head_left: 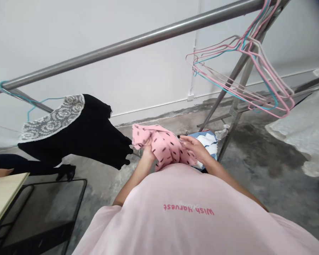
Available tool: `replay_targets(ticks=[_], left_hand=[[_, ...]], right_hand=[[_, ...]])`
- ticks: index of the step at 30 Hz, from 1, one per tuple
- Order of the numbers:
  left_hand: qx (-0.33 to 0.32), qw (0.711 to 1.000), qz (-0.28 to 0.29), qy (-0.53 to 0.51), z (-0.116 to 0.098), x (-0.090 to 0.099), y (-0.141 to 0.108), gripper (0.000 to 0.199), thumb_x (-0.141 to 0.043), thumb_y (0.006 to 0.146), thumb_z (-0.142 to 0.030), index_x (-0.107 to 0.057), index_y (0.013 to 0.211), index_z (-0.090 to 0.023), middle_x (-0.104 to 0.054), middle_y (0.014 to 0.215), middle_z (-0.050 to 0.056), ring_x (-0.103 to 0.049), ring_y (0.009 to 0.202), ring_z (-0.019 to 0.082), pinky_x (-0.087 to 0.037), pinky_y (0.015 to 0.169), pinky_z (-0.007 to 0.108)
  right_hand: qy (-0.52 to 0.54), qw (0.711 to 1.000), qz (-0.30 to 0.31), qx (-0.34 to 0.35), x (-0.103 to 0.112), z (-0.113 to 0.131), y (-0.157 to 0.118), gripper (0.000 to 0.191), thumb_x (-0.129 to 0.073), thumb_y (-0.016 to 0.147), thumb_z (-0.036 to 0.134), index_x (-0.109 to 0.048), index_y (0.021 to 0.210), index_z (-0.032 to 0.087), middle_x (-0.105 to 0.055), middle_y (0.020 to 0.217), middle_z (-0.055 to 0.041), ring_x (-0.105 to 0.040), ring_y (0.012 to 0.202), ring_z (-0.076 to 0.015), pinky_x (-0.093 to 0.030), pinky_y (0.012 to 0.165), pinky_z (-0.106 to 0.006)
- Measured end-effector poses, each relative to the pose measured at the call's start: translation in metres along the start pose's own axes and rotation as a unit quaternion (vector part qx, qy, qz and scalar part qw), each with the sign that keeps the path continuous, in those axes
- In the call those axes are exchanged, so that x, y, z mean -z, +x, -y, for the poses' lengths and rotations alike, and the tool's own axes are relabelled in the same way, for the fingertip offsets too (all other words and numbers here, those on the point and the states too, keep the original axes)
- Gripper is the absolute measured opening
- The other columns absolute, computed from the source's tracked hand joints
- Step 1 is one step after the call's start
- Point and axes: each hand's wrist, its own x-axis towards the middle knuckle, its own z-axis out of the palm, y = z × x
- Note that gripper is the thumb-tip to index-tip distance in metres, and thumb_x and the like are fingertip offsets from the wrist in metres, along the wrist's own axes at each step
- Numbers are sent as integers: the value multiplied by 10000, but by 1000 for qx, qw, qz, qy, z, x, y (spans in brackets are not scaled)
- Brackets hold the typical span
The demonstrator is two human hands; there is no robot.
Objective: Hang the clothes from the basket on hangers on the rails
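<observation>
A crumpled pink garment with dark dashes (pixel 168 147) is bunched in front of my body, low beneath the metal rail. My left hand (pixel 148 148) is wrapped into its left side, with the fingers partly hidden by the fabric. My right hand (pixel 194 147) grips the garment's right edge, thumb and fingers closed on the cloth. The garment's exact kind cannot be made out in its folds. Left of it hangs a black top with a white lace collar (pixel 93 131) on a blue hanger (pixel 29 101); its hem comes close to the pink cloth.
A metal rail (pixel 127 46) crosses above my hands. Several pink, grey and blue hangers (pixel 244 81) hang at its right end, near the slanted rack leg (pixel 228 88). White and blue cloth (pixel 208 141) lies behind my right hand. A table (pixel 5 198) stands at lower left, beside a person's leg (pixel 29 168).
</observation>
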Motion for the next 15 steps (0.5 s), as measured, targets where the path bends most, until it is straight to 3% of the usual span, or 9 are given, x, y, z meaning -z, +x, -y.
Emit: replay_targets(ticks=[2,5,9,12,15], left_hand=[[-42,995,-30,-80,-18,-5,-10,588,-494,840,-589,-576,1269,-196,-673,1099,108,-597,1126,283,-481,970,453],[-84,988,-25,-126,-36,-19,-30,523,-530,846,-530,-572,1286,-250,-668,1147,59,-564,1186,257,-459,1014,398],[-12,991,-28,-127,-33,-44,-57,503,-432,913,-535,-567,1292,-232,-604,1283,46,-518,1244,247,-462,1009,378],[20,993,13,-117,-28,-58,-72,568,-389,917,-584,-539,1319,-212,-552,1350,68,-498,1261,276,-442,1023,422],[-13,994,62,-92,-29,-60,-78,650,-418,875,-651,-507,1351,-217,-558,1331,94,-483,1268,298,-414,1035,451]], right_hand=[[-5,999,-37,-38,13,-19,0,541,-743,643,314,-616,1155,193,-570,1296,-111,-516,1218,-260,-425,1006,-401],[-33,995,-42,-79,16,-42,-6,632,-746,571,217,-599,1185,186,-541,1336,-116,-481,1259,-263,-391,1046,-414],[-47,993,35,-105,5,-54,-8,711,-765,542,205,-588,1230,178,-567,1299,-113,-529,1182,-268,-411,1012,-427],[-6,994,83,-73,-3,-54,-8,577,-753,550,185,-655,1119,178,-647,1170,-78,-586,1062,-258,-436,970,-409],[18,994,54,-94,-9,-47,-11,333,-726,585,223,-706,908,148,-697,984,-89,-613,952,-265,-460,909,-412]])
